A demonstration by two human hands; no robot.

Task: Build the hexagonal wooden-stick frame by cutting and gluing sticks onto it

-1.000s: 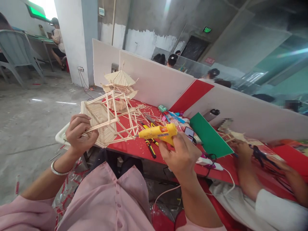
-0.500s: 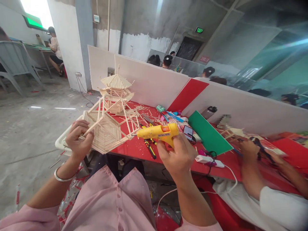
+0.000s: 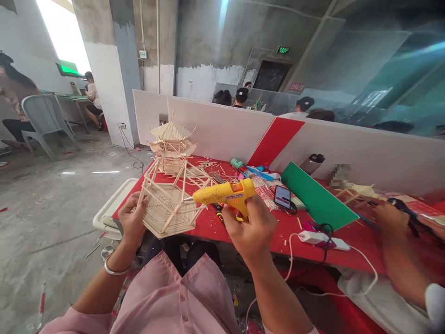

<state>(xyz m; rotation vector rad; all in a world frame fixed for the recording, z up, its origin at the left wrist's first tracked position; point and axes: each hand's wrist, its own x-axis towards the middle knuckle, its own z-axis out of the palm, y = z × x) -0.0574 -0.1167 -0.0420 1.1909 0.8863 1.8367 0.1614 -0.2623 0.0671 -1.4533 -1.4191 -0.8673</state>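
My left hand [image 3: 133,217] is closed on the left edge of a wooden stick frame [image 3: 169,213], with an octagon-like base of concentric sticks and slanted posts. It is held tilted above my lap, at the table's front edge. My right hand [image 3: 251,228] grips a yellow hot glue gun [image 3: 225,194] by its handle. Its nozzle points left and appears at one of the frame's front posts; whether it touches is unclear. Behind the frame stands a pagoda model [image 3: 172,144] of thin sticks, with tiered roofs.
Loose sticks [image 3: 208,170] litter the red table [image 3: 267,232]. Pliers [image 3: 219,214], partly hidden, lie behind the glue gun. Further right are a phone [image 3: 282,196], a green board [image 3: 318,197] and a white power strip [image 3: 324,240]. A co-worker's arm [image 3: 399,246] reaches in at right.
The stick frame has turned in my left hand, and its posts stand differently. The glue gun's nozzle has shifted from the frame's right corner to a front post. The camera view has shifted slightly.
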